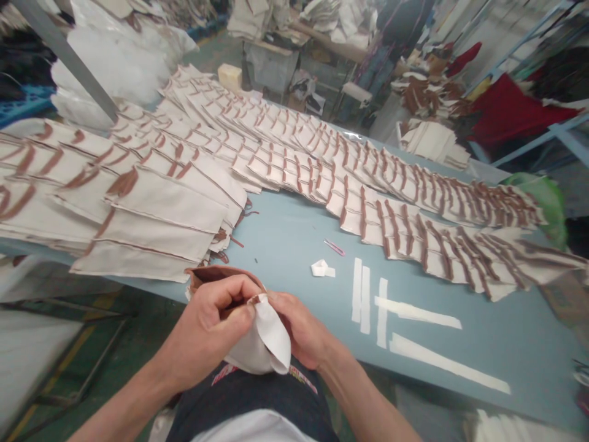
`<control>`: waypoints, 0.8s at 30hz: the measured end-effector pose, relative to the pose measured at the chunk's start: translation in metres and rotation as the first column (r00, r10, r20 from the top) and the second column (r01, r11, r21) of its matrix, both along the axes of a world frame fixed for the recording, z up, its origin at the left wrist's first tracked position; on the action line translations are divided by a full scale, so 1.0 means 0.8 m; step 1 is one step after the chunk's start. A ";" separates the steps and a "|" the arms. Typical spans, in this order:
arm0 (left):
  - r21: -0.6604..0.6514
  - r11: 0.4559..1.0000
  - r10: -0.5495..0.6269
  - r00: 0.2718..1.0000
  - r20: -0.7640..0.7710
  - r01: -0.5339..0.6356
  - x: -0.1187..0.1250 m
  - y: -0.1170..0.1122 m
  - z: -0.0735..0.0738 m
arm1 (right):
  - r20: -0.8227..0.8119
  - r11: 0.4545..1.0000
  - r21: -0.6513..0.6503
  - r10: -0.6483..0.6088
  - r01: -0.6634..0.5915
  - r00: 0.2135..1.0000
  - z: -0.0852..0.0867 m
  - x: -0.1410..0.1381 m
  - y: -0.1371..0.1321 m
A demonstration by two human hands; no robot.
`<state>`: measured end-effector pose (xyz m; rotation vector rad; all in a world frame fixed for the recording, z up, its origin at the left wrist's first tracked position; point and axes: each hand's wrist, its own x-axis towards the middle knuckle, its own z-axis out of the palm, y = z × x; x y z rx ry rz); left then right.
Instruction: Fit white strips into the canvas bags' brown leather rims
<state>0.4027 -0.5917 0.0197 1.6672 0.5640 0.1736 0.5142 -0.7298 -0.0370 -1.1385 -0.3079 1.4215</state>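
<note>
Both of my hands are closed on one cream cloth piece with brown trim (264, 344), held over my lap just in front of the blue table's near edge (294, 245). My left hand (211, 322) pinches its upper brown-edged part. My right hand (299, 328) grips the white fold from the right. The two hands touch at the fingertips. Part of the cloth is hidden under my fingers.
Long overlapping rows of cream bags with brown trim (322, 166) cover the table's far half and left side. White strips (405, 313), a small white scrap (322, 268) and a pink tool (334, 247) lie on the table near me. A green bag (547, 202) sits at right.
</note>
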 end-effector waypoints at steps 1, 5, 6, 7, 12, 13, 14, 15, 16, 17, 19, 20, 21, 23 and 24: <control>-0.031 0.999 -0.017 1.000 0.000 0.017 0.000 0.002 0.000 | 0.135 1.000 -0.013 -0.019 0.020 0.991 0.002 0.005 -0.005; -0.064 0.994 -0.095 0.995 -0.023 0.093 0.005 0.007 0.007 | 0.753 0.979 0.021 -0.147 0.200 0.642 0.026 0.030 -0.030; -0.055 0.991 -0.123 0.992 -0.034 0.121 0.007 0.008 0.011 | 0.802 0.981 0.070 -0.164 0.183 0.574 0.037 0.035 -0.033; -0.040 0.989 -0.147 0.988 -0.041 0.146 0.009 0.008 0.015 | 0.821 0.985 0.122 -0.169 0.122 0.546 0.049 0.040 -0.035; 0.039 0.970 -0.236 0.970 -0.067 0.238 0.013 0.000 0.037 | 0.888 0.941 0.234 -0.105 -0.242 0.448 0.094 0.056 -0.022; 0.054 0.965 -0.253 0.964 -0.076 0.257 0.011 -0.001 0.040 | 0.909 0.931 0.223 -0.093 -0.287 0.406 0.098 0.058 -0.019; 0.078 0.959 -0.267 0.960 -0.084 0.273 0.008 -0.003 0.042 | 0.928 0.925 0.199 -0.072 -0.324 0.365 0.099 0.060 -0.017; 0.105 0.953 -0.277 0.957 -0.091 0.285 0.005 -0.004 0.043 | 0.945 0.921 0.165 -0.045 -0.353 0.325 0.100 0.062 -0.016; 0.131 0.946 -0.284 0.954 -0.095 0.295 0.002 -0.005 0.044 | 0.957 0.919 0.125 -0.012 -0.374 0.290 0.100 0.062 -0.016; 0.154 0.942 -0.287 0.953 -0.093 0.299 -0.001 -0.006 0.045 | 0.964 0.918 0.078 0.029 -0.389 0.263 0.101 0.062 -0.017; 0.186 0.937 -0.286 0.955 -0.076 0.295 -0.008 -0.008 0.046 | 0.963 0.915 -0.003 0.112 -0.403 0.246 0.103 0.060 -0.019; 0.199 0.937 -0.281 0.958 -0.064 0.288 -0.011 -0.009 0.047 | 0.955 0.913 -0.022 0.140 -0.407 0.261 0.104 0.058 -0.020; 0.213 0.937 -0.273 0.961 -0.051 0.277 -0.013 -0.010 0.047 | 0.943 0.911 -0.024 0.157 -0.412 0.293 0.105 0.055 -0.020; 0.235 0.940 -0.247 0.969 -0.028 0.246 -0.016 -0.013 0.048 | 0.897 0.903 0.022 0.171 -0.428 0.407 0.103 0.052 -0.018; 0.234 0.945 -0.230 0.973 -0.020 0.228 -0.016 -0.014 0.047 | 0.862 0.900 0.063 0.169 -0.431 0.478 0.099 0.050 -0.016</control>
